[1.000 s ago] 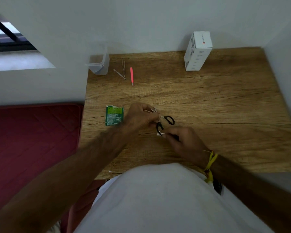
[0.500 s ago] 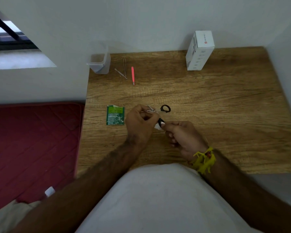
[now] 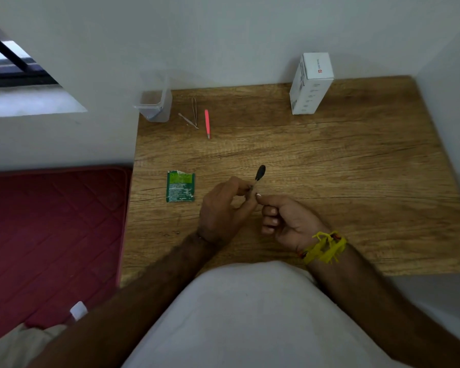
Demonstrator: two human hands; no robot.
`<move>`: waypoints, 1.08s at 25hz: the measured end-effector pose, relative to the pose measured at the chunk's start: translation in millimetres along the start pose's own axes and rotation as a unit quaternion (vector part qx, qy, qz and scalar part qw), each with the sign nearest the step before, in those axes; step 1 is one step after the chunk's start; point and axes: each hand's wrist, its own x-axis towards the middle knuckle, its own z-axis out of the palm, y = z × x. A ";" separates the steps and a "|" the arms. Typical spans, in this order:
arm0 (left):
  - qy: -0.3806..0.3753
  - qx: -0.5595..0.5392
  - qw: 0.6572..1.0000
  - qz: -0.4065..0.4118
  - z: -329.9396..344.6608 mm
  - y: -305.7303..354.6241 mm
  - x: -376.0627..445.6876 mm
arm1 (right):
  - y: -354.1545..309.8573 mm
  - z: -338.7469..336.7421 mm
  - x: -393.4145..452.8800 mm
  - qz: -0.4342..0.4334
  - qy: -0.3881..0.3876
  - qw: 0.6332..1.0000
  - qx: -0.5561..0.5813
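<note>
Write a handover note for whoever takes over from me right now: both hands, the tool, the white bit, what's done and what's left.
Left hand: pinches the black-handled tool, handle pointing away, above the table.
Right hand: pinches a small white piece right at the left fingertips.
Green sachet: lies flat to the left of the hands, top edge torn.
Done: sachet apparently opened.
Left: probably finish work on the white piece, then put the tool down.
</note>
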 end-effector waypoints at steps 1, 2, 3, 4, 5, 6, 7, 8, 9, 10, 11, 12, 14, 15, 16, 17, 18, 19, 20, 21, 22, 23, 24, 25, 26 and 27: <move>0.003 -0.032 0.999 -0.039 0.3 1.7 2.2 | 1.6 -0.9 -0.6 -0.038 0.013 0.998 -0.053; 0.007 -0.064 0.995 -0.082 0.2 4.1 5.2 | 3.2 -1.6 -1.3 -0.076 0.025 0.992 -0.102; 0.015 -0.091 0.988 -0.128 -0.2 5.6 8.0 | 4.4 -2.5 -1.7 -0.110 0.033 0.983 -0.142; 0.023 -0.114 0.978 -0.174 -0.5 5.4 10.4 | 4.7 -4.1 -2.5 -0.138 0.040 0.975 -0.170; 0.030 -0.135 0.965 -0.223 -1.2 3.2 12.4 | 4.2 -6.5 -3.2 -0.168 0.048 0.966 -0.188; 0.032 -0.156 0.949 -0.270 -3.2 -0.1 14.2 | 2.4 -8.9 -4.0 -0.206 0.055 0.956 -0.201; 0.024 -0.175 0.933 -0.313 -6.8 -3.2 15.8 | 0.1 -11.0 -5.2 -0.254 0.062 0.941 -0.215; 0.003 -0.193 0.919 -0.344 -11.3 -6.0 17.5 | -3.7 -12.8 -5.7 -0.304 0.071 0.921 -0.234; -0.029 -0.210 0.908 -0.362 -15.5 -7.5 19.5 | -8.2 -14.9 -3.6 -0.349 0.080 0.897 -0.259; -0.064 -0.225 0.900 -0.368 -19.7 -7.8 21.3 | -14.2 -15.9 -0.9 -0.374 0.087 0.879 -0.284; -0.095 -0.238 0.894 -0.368 -23.5 -6.4 23.0 | -20.2 -15.9 2.4 -0.371 0.086 0.876 -0.296; -0.116 -0.251 0.888 -0.367 -26.1 -5.3 25.0 | -24.4 -14.7 6.1 -0.344 0.068 0.891 -0.289; -0.133 -0.269 0.880 -0.368 -28.1 -6.6 29.0 | -25.7 -11.9 12.2 -0.266 0.018 0.937 -0.225; -0.134 -0.272 0.878 -0.370 -27.8 -8.2 30.6 | -24.7 -11.6 14.4 -0.248 0.010 0.949 -0.197; -0.129 -0.272 0.876 -0.377 -26.2 -9.7 31.2 | -23.7 -11.9 16.5 -0.249 0.012 0.951 -0.185; -0.116 -0.269 0.874 -0.388 -24.5 -10.3 30.8 | -22.0 -12.7 19.0 -0.267 0.021 0.945 -0.189; -0.095 -0.263 0.873 -0.400 -21.6 -8.9 30.0 | -20.3 -13.6 21.0 -0.298 0.039 0.930 -0.213; -0.070 -0.251 0.875 -0.409 -17.1 -6.9 28.8 | -18.2 -14.0 22.0 -0.341 0.062 0.903 -0.255; -0.049 -0.234 0.879 -0.413 -12.0 -5.0 27.4 | -15.7 -13.1 21.6 -0.393 0.087 0.863 -0.306; -0.036 -0.216 0.883 -0.415 -6.6 -3.3 26.6 | -11.8 -10.9 20.6 -0.452 0.108 0.812 -0.354; -0.034 -0.204 0.886 -0.415 -2.0 -2.8 26.8 | -6.5 -8.7 19.1 -0.505 0.117 0.759 -0.394; -0.043 -0.203 0.884 -0.420 1.4 -3.6 28.1 | -1.0 -7.5 18.2 -0.542 0.115 0.716 -0.424; -0.051 -0.211 0.875 -0.433 3.4 -4.1 30.0 | 3.8 -7.2 17.7 -0.562 0.106 0.689 -0.446; -0.056 -0.221 0.862 -0.453 4.7 -5.2 31.4 | 7.6 -7.8 17.6 -0.566 0.094 0.677 -0.460; -0.058 -0.227 0.851 -0.469 5.1 -5.9 31.7 | 10.4 -8.1 17.5 -0.560 0.079 0.679 -0.468; -0.059 -0.226 0.846 -0.480 5.0 -7.0 30.7 | 13.0 -8.2 17.5 -0.548 0.064 0.689 -0.470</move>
